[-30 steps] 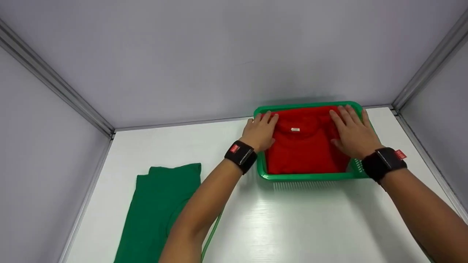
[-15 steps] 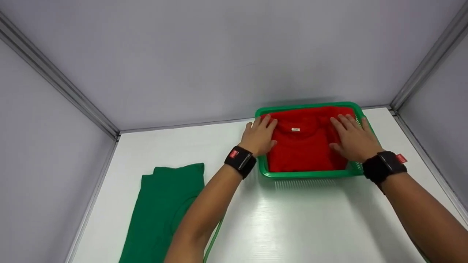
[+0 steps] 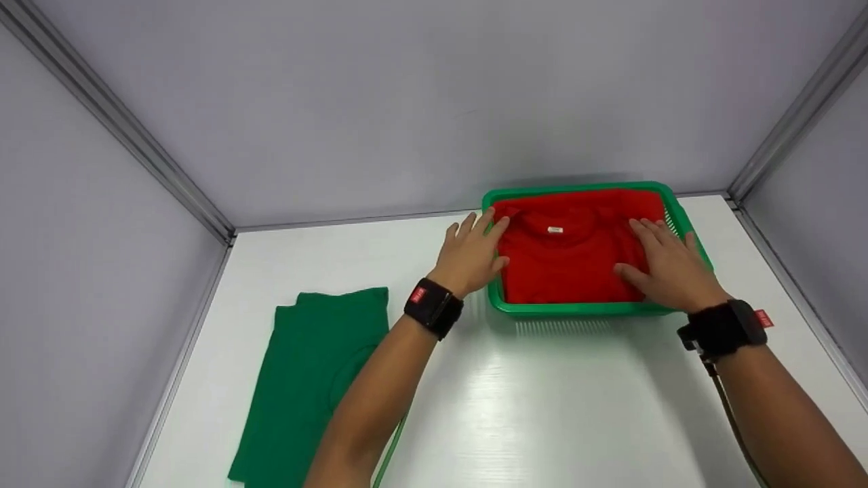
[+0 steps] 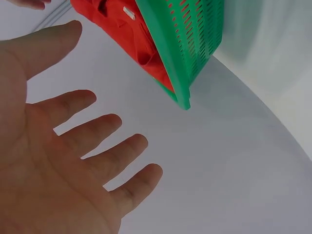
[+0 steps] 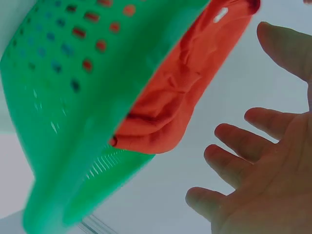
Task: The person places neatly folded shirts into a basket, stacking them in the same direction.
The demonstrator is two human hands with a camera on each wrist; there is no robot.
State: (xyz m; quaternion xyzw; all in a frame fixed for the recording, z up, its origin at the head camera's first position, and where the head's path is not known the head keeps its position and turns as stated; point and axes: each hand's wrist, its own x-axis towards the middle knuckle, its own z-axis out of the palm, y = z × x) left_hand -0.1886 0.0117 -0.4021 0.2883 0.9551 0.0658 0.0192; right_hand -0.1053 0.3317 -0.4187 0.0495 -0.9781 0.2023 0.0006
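A folded red shirt point(image 3: 569, 261) with a small white neck label lies in a green plastic basket point(image 3: 583, 309) at the back right of the table. My left hand point(image 3: 469, 256) hovers at the basket's left side, fingers spread and straight; the left wrist view shows a gap between that palm and the basket. Above the basket's right side is my right hand point(image 3: 675, 268), its fingers extended. In the right wrist view its fingers stand apart from the red cloth, holding nothing. A folded green shirt point(image 3: 312, 379) lies on the left, partly hidden by my left forearm.
The white table point(image 3: 529, 407) is bounded by a grey back wall point(image 3: 380, 108) and side walls with metal corner rails. The basket stands close to the back wall. A thin green cable point(image 3: 390, 447) runs beside my left forearm, and another cable trails from the right wristband.
Both hands have lifted off the red shirt, the left drawing leftward and the right nearer to me. The red shirt stays in the basket, while the whole view has shifted slightly.
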